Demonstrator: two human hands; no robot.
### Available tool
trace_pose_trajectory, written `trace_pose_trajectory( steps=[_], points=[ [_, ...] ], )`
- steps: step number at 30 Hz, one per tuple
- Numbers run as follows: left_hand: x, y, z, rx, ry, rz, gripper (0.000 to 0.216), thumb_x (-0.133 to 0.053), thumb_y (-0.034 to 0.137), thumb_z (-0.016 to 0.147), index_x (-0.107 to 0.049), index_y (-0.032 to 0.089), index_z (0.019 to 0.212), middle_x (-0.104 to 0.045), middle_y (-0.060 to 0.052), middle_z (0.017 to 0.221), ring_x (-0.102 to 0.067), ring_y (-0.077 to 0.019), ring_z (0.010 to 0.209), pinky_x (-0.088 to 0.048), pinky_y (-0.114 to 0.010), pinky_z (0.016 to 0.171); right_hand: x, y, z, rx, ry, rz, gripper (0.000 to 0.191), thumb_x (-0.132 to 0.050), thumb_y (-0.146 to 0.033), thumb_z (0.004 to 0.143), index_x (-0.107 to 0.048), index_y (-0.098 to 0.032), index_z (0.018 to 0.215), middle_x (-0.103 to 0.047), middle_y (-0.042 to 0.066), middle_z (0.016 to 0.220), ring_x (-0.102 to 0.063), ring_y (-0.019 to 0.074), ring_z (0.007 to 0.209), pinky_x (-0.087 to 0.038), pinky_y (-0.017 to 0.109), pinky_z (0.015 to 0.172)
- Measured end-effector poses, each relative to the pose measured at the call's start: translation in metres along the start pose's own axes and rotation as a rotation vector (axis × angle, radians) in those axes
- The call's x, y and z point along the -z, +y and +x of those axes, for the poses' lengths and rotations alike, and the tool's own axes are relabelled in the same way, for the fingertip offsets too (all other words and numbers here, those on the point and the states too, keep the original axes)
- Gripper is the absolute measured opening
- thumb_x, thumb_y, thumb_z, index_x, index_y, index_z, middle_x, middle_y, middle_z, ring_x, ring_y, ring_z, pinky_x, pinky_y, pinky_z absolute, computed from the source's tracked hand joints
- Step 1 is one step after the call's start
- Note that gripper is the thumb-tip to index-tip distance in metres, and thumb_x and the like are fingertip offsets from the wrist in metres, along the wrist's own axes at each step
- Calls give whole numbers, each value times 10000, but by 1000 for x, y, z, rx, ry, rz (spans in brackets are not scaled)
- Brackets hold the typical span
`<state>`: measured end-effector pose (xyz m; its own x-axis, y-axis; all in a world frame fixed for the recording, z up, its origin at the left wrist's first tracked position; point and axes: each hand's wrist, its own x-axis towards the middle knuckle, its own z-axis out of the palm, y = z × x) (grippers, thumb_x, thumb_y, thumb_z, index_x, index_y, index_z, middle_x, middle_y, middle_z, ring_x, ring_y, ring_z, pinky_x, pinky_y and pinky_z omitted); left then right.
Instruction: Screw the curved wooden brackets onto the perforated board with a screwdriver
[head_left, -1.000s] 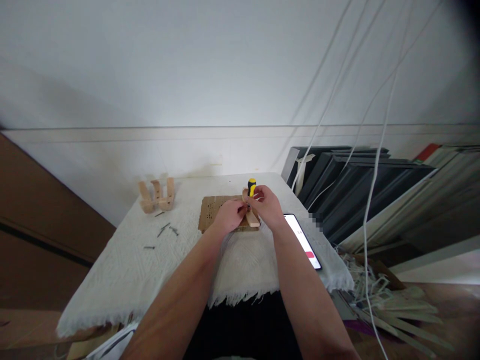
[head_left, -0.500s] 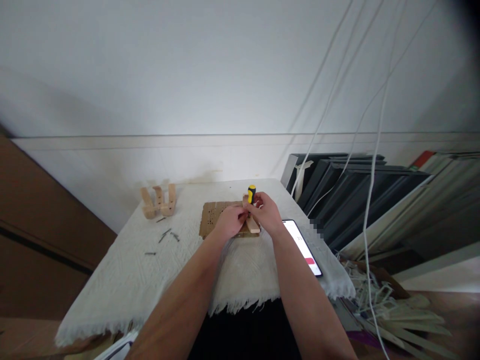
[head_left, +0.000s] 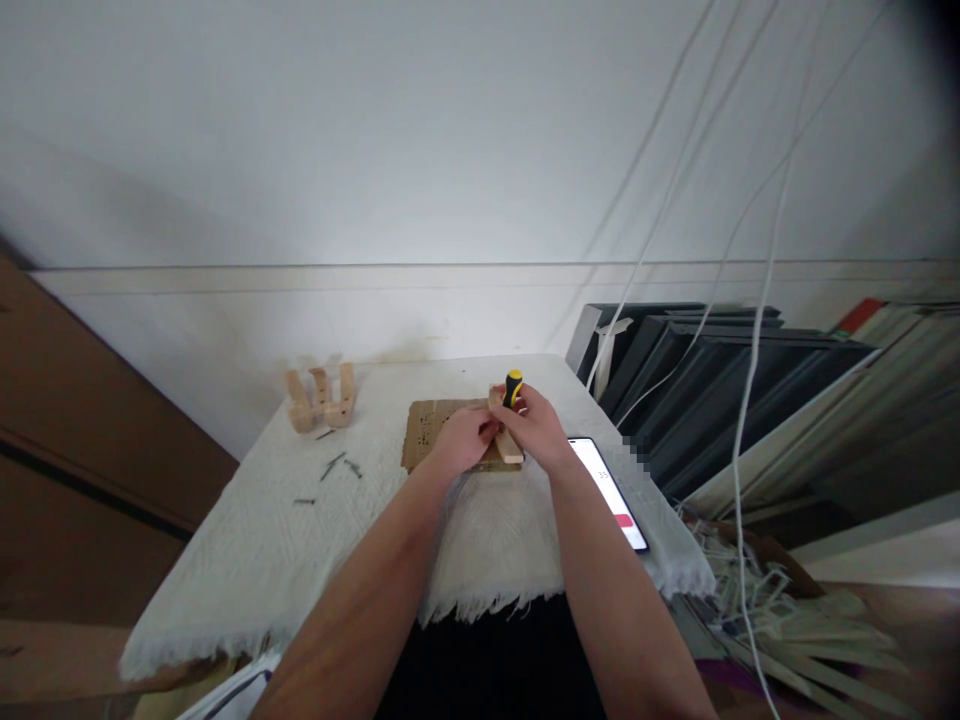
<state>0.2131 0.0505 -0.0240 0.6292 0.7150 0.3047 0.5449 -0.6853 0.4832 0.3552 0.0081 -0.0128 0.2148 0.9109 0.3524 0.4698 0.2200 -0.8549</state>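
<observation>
My right hand point(head_left: 535, 426) is closed around a yellow and black screwdriver point(head_left: 513, 387) held upright, its handle top showing above the fingers. My left hand point(head_left: 463, 439) is pinched beside it, its fingers pressed against a light wooden block point(head_left: 508, 445). The block lies on a brown perforated board point(head_left: 425, 433) on the white cloth-covered table point(head_left: 300, 540). The screwdriver's tip is hidden behind my fingers.
A small wooden piece with upright prongs point(head_left: 321, 397) stands at the table's far left. Several dark screws point(head_left: 334, 468) lie on the cloth near it. A phone point(head_left: 609, 480) with a lit screen lies at the right edge. Dark frames point(head_left: 720, 390), white cables and scrap strips crowd the right.
My hands stay on the block and screwdriver with only slight shifts. The camera view has drifted a little.
</observation>
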Motion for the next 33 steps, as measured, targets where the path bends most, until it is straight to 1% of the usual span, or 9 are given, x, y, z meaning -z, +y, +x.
trace_pose_trajectory(
  steps=[3, 7, 11, 14, 16, 19, 23, 27, 33],
  points=[
    [-1, -1, 0, -13, -7, 2, 260, -472, 230, 901, -722, 169, 860, -696, -69, 891, -625, -188, 844, -484, -292, 809, 0, 0, -1, 6, -33, 87, 242, -582, -356, 761, -647, -195, 930, -628, -8, 775, -546, 151, 689, -428, 284, 657],
    [-2, -2, 0, 13, -8, -13, 253, -476, 238, 900, -719, 174, 872, -697, -68, 907, -627, -186, 847, -486, -289, 807, 1, -3, -1, -39, 35, 35, 286, -657, -402, 713, -629, -182, 893, -626, -5, 740, -515, 140, 612, -408, 279, 594],
    [-2, -1, -1, 24, 1, -27, 246, -478, 244, 903, -715, 178, 921, -702, -74, 963, -630, -191, 895, -483, -290, 829, 0, -3, 0, -41, 60, 42, 349, -699, -419, 680, -600, -180, 914, -643, 14, 814, -524, 137, 618, -428, 285, 596],
    [-1, -1, -1, 8, 2, -15, 254, -472, 239, 903, -716, 173, 878, -698, -73, 936, -629, -188, 864, -482, -295, 818, -1, 0, 0, -36, 30, 145, 350, -647, -396, 722, -601, -191, 1003, -664, 35, 942, -575, 140, 666, -465, 294, 632],
    [-2, -2, 0, 2, 4, -4, 256, -471, 232, 899, -713, 167, 848, -694, -72, 908, -627, -186, 839, -481, -295, 803, -2, 3, 1, -28, 15, 185, 326, -604, -355, 742, -610, -199, 1029, -662, 33, 957, -590, 139, 683, -478, 295, 645],
    [-3, -3, 1, -6, 0, -6, 249, -473, 214, 892, -713, 162, 849, -695, -70, 902, -627, -188, 846, -478, -292, 802, -2, 5, 1, -6, 19, 109, 342, -589, -335, 745, -634, -194, 1053, -655, 39, 965, -570, 136, 686, -475, 297, 644],
    [-3, -4, 1, -15, 5, -13, 250, -475, 230, 900, -716, 166, 876, -697, -70, 934, -628, -189, 872, -476, -290, 816, -2, 1, -1, 50, 31, 34, 387, -583, -371, 769, -645, -187, 1104, -656, 65, 1061, -565, 152, 765, -471, 311, 685],
    [-2, -3, 0, -4, 11, 13, 243, -482, 216, 892, -711, 167, 827, -690, -64, 890, -622, -180, 823, -477, -280, 784, 0, -2, -1, 14, 31, 21, 315, -564, -375, 792, -654, -187, 1028, -671, 53, 994, -566, 153, 743, -465, 309, 672],
    [-2, -2, 1, -2, -2, 8, 240, -488, 217, 890, -719, 173, 840, -687, -62, 871, -616, -180, 798, -473, -278, 756, -2, 3, 1, -19, 82, 55, 334, -633, -421, 741, -545, -191, 966, -637, 36, 897, -558, 152, 708, -455, 306, 650]
  ],
)
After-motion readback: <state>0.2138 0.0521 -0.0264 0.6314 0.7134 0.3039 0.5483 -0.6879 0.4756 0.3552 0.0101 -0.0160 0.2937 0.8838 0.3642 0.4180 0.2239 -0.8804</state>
